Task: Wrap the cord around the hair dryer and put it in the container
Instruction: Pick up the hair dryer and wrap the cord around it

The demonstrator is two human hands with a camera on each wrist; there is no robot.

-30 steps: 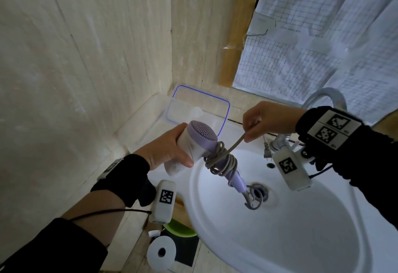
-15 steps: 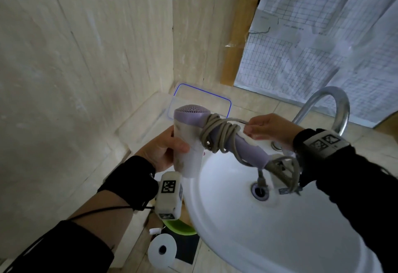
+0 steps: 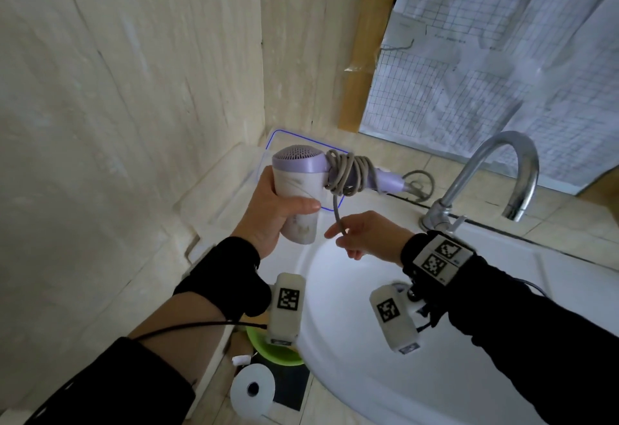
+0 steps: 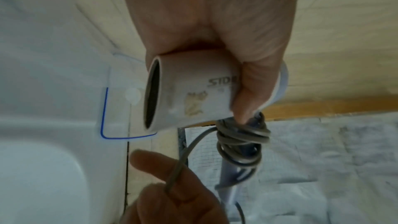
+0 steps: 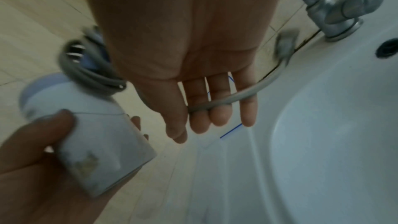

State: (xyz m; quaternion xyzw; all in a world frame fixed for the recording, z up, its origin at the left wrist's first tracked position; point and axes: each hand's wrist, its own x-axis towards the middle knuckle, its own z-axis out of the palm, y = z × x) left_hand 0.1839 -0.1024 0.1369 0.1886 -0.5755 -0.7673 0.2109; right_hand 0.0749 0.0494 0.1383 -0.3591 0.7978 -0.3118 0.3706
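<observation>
My left hand [image 3: 278,213] grips the white barrel of the hair dryer [image 3: 296,186], held up above the sink's left edge. Its lilac handle points right and lies about level. The grey cord [image 3: 348,173] is coiled several times round the handle. A loose stretch drops from the coil to my right hand [image 3: 363,235] just below, which pinches the cord [image 5: 247,91] between thumb and fingers. The plug [image 5: 284,45] trails past that hand. The clear container with a blue rim [image 3: 272,139] stands in the corner, behind the dryer and partly hidden by it.
A chrome faucet [image 3: 485,170] arches over the white sink [image 3: 418,357] at the right. Tiled walls close in on the left and behind. Below the sink's left side sit a green bowl [image 3: 274,354] and a toilet paper roll [image 3: 253,389].
The dryer has risen toward the corner and its handle has swung up to level. My right hand has carried the cord from beside the handle down to below it.
</observation>
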